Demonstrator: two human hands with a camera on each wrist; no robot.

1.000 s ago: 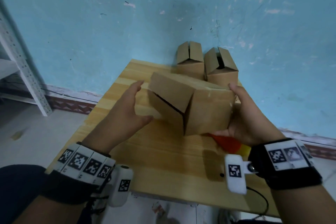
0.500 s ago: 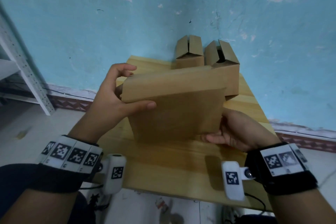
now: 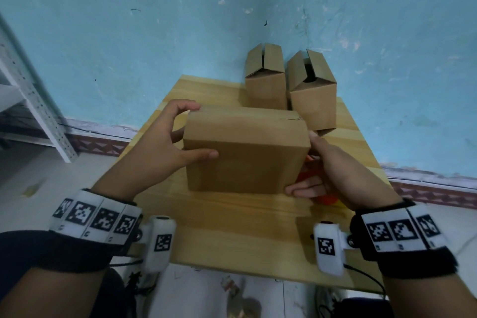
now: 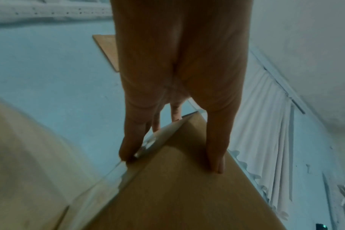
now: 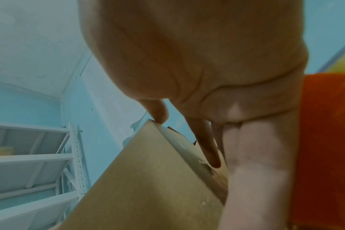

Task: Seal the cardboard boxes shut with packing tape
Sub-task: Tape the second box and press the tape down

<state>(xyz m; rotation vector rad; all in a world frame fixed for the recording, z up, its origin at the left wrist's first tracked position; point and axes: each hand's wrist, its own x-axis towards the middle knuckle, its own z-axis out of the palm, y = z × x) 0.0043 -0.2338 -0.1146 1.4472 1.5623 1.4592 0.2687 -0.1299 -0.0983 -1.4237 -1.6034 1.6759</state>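
We note a black band on each wrist: the left wrist band and the right wrist band each carry a row of white panels printed with black square-coded markers. A white camera housing with its own coded marker hangs inboard of each band, left and right. A thin black cable trails from the right housing. Both hands are bare.
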